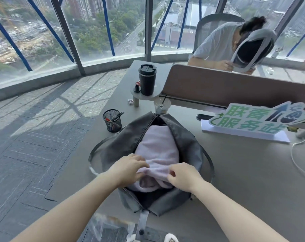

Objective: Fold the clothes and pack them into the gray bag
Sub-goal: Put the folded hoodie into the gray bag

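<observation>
Tucking the near end of the pale pink garment (157,151) down into the gray bag (185,142) looks like the step in hand, and it would go best if both hands press the bunched edge below the zipper line rather than drag it, so the fold underneath keeps its shape. Judging from how the cloth bulges up through the opening, flattening it from the near end toward the far end should leave the zipper room to close.

Nearest the camera, the left hand (129,167) has its fingers curled over the garment's crumpled near edge and appears to grip a fold of it. Just beside it, the right hand (182,175) pinches the same edge between thumb and curled fingers. Both hands sit at the near end of the bag's mouth, close together but not touching.

Beyond them, the garment lies lengthwise inside the bag, filling most of the opening, with the zipper parted on both sides. One strap (94,154) curves out on the tabletop (244,172) to the left.

Farther off stand a mesh pen cup (112,120), a dark travel mug (147,79) on a small stand, and a green-lettered sign (256,119) to the right. Another person sits behind a divider at the far side.
</observation>
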{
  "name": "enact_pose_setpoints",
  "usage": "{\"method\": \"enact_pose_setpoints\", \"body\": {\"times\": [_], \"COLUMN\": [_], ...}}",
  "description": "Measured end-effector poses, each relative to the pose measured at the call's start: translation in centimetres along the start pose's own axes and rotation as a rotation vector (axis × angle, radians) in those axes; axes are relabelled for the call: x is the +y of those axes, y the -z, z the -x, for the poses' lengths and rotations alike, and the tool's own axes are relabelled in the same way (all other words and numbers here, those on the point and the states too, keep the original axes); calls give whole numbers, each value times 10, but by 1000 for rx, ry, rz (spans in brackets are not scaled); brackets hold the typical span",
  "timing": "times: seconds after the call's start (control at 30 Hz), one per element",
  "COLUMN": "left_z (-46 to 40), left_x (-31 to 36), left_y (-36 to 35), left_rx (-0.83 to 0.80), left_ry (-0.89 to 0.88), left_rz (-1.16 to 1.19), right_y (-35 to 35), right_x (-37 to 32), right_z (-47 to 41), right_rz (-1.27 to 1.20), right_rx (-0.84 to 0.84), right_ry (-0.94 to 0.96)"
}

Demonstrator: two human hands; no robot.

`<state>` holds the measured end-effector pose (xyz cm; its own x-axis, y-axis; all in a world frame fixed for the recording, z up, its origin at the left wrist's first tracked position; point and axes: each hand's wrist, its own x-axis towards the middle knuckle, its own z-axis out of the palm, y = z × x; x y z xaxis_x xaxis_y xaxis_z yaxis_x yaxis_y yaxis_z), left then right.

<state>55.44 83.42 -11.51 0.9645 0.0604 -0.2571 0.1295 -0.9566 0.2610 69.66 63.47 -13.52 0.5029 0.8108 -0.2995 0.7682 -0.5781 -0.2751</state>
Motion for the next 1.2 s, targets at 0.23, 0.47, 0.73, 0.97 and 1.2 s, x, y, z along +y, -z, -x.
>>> {"method": "enact_pose_setpoints", "body": {"times": [0.23, 0.47, 0.73, 0.97, 1.2], "left_z": [-50, -63, -54, -53, -70], "left_x": [34, 26, 30, 35, 115], "left_y": [-30, -31, -15, 5, 24], "left_rx": [-213, -386, -490, -9, 236], "left_ry": [-26, 29, 31, 69, -295], "left_rz": [-257, -174, -58, 220, 154], "right_y": [-22, -4, 1, -5, -3], "right_x": [27, 31, 4, 3, 14], "right_z": [27, 39, 46, 66, 124], "right_rz": [402, 400, 167, -17, -35], "right_rx": [-401, -52, 332, 315, 658], "right_ry": [151, 296, 491, 312, -262]}}
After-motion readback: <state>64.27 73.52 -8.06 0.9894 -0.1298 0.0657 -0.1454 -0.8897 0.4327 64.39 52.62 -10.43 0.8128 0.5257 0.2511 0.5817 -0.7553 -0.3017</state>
